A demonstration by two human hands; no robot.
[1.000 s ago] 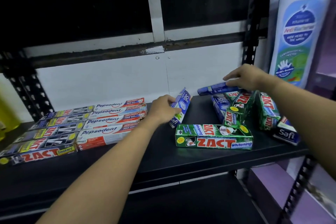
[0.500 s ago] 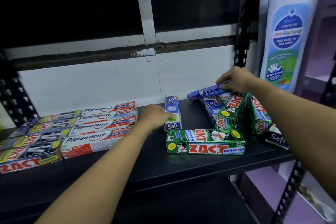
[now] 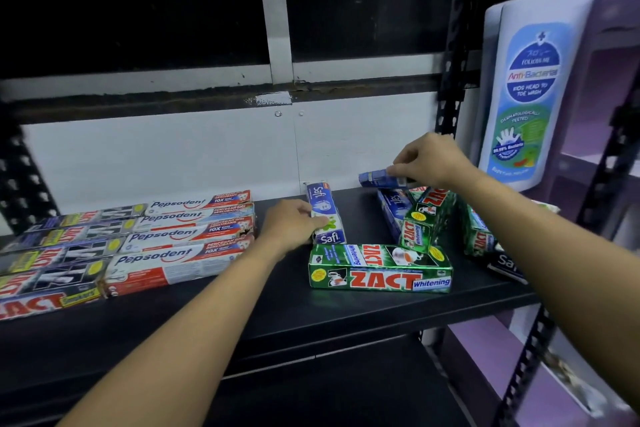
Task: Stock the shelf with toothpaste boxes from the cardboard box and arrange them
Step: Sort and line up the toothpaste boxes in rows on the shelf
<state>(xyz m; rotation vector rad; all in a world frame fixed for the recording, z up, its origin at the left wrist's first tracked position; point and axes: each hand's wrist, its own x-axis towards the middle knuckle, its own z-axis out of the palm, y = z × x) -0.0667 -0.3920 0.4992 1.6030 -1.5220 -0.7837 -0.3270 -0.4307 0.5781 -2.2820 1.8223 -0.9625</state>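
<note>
A: Dim overall; window panes above the right hand (image 3: 431, 158) read black, white wall panel brightest.
B: Motion blur left of the left hand (image 3: 289, 224) on the boxes (image 3: 52, 253); wide-angle bending of uprights at both edges.

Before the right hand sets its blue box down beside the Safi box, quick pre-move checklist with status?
1. Right hand has a grip on the blue box: ok, box is lifted off the pile.
2. Left hand steadies the Safi box: ok, it lies flat and points toward the back wall.
3. Free shelf space right of the Safi box: ok, bare strip there.
4. Green ZACT Whitening box out of the path: ok, it lies nearer the front edge.
5. Right pile of ZACT boxes stable: not ok, boxes are tilted and jumbled.
6. Carried box brand matches Safi: cannot tell, label blurred.
</note>
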